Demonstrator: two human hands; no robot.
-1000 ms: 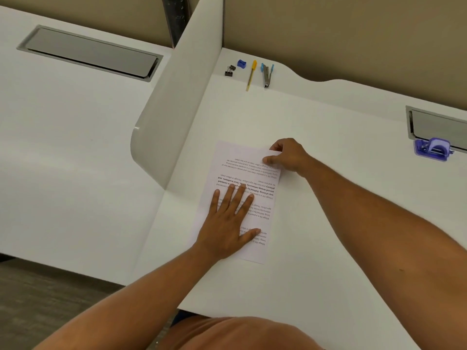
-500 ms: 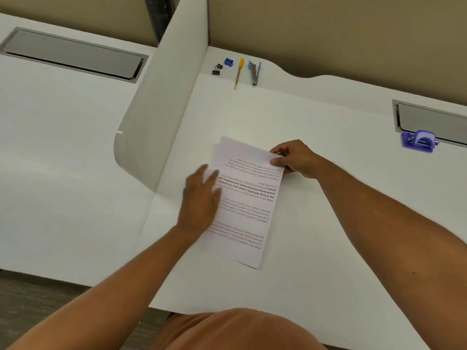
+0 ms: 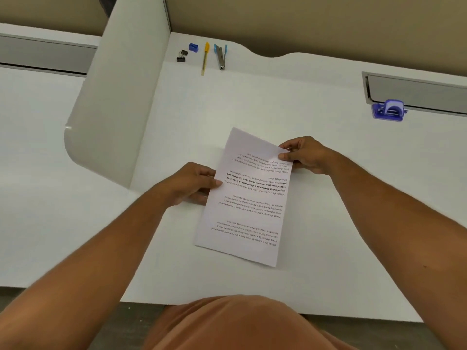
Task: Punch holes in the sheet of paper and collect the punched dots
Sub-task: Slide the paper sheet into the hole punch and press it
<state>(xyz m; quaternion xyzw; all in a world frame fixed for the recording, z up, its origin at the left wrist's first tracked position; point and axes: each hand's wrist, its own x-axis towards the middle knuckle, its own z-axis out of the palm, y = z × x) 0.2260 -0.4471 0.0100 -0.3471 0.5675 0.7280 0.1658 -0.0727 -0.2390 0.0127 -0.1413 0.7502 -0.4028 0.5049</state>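
Head camera, looking down: a person at a white laminate desk (image 3: 316, 223) grips one folded white sheet of printed paper (image 3: 249, 198) with both bare hands. The left hand (image 3: 192, 184) pinches the sheet's left edge near its middle, thumb on top and fingers underneath; the right hand (image 3: 307, 155) pinches the far right corner the same way. The paper sits at the centre of the desk, tilted, its text upside down to the camera and too small to read in full. Whether its near end touches the desk cannot be told.

One purple plastic hole punch (image 3: 388, 109) stands well apart at the right, against one grey metal cable-tray lid (image 3: 417, 92) that the frame's edge cuts off. Four small items line the back edge: one black binder clip (image 3: 181, 56), one blue pencil sharpener (image 3: 193, 47), one yellow pen (image 3: 205, 58) and one blue-handled steel stapler (image 3: 220, 56).

One white curved divider panel (image 3: 118, 97) separates a neighbouring desk at the left, where a second grey lid (image 3: 45, 54) is partly hidden. A beige partition wall (image 3: 303, 21) runs behind. An orange-brown garment (image 3: 240, 324) fills the bottom edge.
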